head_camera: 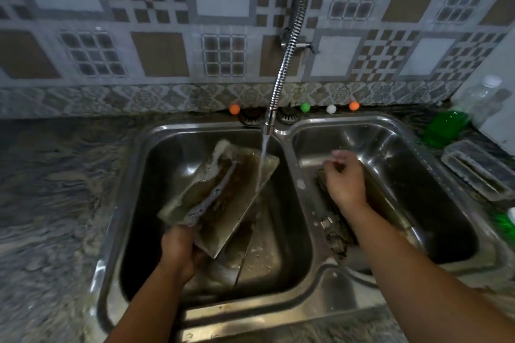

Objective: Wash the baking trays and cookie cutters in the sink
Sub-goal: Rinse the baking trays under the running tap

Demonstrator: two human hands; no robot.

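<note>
While water runs: stream from flexible metal faucet hose (289,44) falls onto far part of baking tray (223,198) in left basin.
Sink: steel double-bowl sink (287,147), 2 basins side by side, set in mottled grey countertop (61,189).
Left hand: left hand (181,253) grips near corner of the tray, fingers curled round its edge; forearm comes in from bottom of frame.
Tray: rectangular metal, tilted w/ far end raised, brown-stained inside, foam along left rim; held above left basin floor. Beneath it lies a 2nd flat tray (250,256), partly hidden.
Right hand: right hand (344,178) over right basin, fingers loosely curled, back of hand to camera; can't tell if it's holding anything.
Right basin: dark tray (387,203) under the wrist, mostly hidden by arm; small dark metal pieces (334,231) near basin's left wall, too blurred to say if cookie cutters.
Back ledge: small balls behind sink — orange (234,109), green (305,107), white (331,109), orange (354,105).
Right counter: green bottle (443,127) lying down, clear plastic bottle (482,95) upright by wall, clear rectangular container (476,172) beside sink rim.
Wall: patterned tiles (156,8), checker + grid motifs.
</note>
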